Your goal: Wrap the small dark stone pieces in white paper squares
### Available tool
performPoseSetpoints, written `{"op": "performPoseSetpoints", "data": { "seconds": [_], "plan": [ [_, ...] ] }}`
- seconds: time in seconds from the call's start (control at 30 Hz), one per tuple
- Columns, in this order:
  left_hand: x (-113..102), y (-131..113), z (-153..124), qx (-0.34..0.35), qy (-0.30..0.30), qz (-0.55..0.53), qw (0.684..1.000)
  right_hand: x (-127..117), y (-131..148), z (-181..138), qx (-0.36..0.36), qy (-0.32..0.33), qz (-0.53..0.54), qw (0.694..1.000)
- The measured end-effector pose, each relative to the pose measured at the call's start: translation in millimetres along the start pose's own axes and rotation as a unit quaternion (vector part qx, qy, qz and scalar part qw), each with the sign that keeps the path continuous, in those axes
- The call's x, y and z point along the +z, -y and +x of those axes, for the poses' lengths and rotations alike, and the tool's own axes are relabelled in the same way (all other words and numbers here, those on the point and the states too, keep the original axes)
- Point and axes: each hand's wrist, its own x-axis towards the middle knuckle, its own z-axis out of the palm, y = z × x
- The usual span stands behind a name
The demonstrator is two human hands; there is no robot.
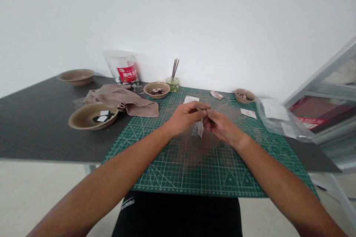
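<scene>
My left hand [190,115] and my right hand [222,125] meet fingertip to fingertip above the green cutting mat [167,159]. Both are closed in a pinch, and whatever lies between the fingers is too small or hidden to make out. Just under the hands is a small whitish, partly see-through strip [198,129]; I cannot tell whether it touches the fingers or lies on the mat. Behind the left hand lies a white paper piece [191,99], partly covered by that hand.
A bowl [75,120] with white squares and dark bits, a brown cloth [139,105] and a red-labelled plastic jar [122,68] stand left. Small bowls [157,94] and a reed diffuser [174,83] are at the back. A clear plastic bag [286,127] lies right.
</scene>
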Motion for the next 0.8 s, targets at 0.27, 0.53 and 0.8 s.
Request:
{"op": "performPoseSetpoints", "data": {
  "seconds": [0.27,0.53,0.8],
  "plan": [
    [-0.6,1.2,-1.3,-0.031,0.029,-0.07,0.997,0.5,-2.7,-0.2,-0.009,0.012,-0.019,1.0],
    [-3.0,1.0,-1.0,-0.073,0.007,-0.095,0.993,-1.6,-7.8,-0.9,-0.017,0.039,-0.019,0.999],
    [0.4,-6.0,-2.1,-0.125,0.05,-0.178,0.975,1.7,-2.5,-5.6,-0.013,0.089,0.015,0.996]
  ]
}}
